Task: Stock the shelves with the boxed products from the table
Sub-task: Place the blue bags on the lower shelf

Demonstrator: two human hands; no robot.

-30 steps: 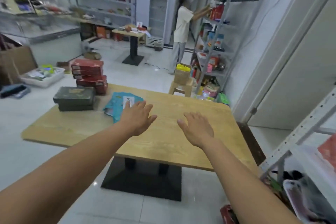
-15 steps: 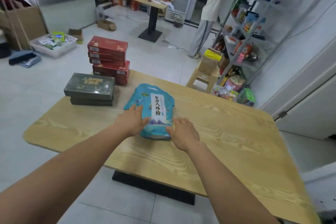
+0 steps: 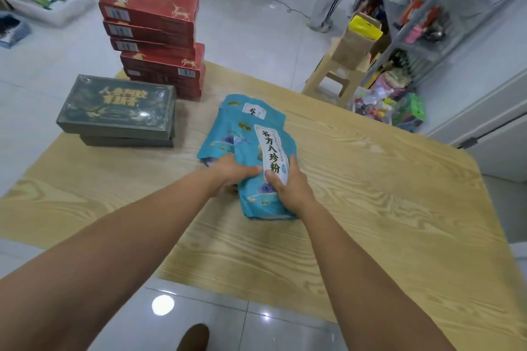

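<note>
Squarely on the wooden table (image 3: pixel 370 208) sit some six stacked red boxes (image 3: pixel 154 37), two dark green boxes (image 3: pixel 117 105) and at least two teal pouches (image 3: pixel 248 134), which lie lengthwise away from the person with their tops at the far end. The left hand (image 3: pixel 231 174) and right hand (image 3: pixel 291 188) each grip the uppermost one's near end, thumbs on its face.

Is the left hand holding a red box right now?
No, the left hand and right hand both grip the blue pouches; the red boxes sit untouched.

White tiled floor (image 3: pixel 256 23) surrounds a wooden table (image 3: pixel 370 208); a beige stool (image 3: pixel 328 82) stands beside metal shelves (image 3: pixel 445 8).
</note>
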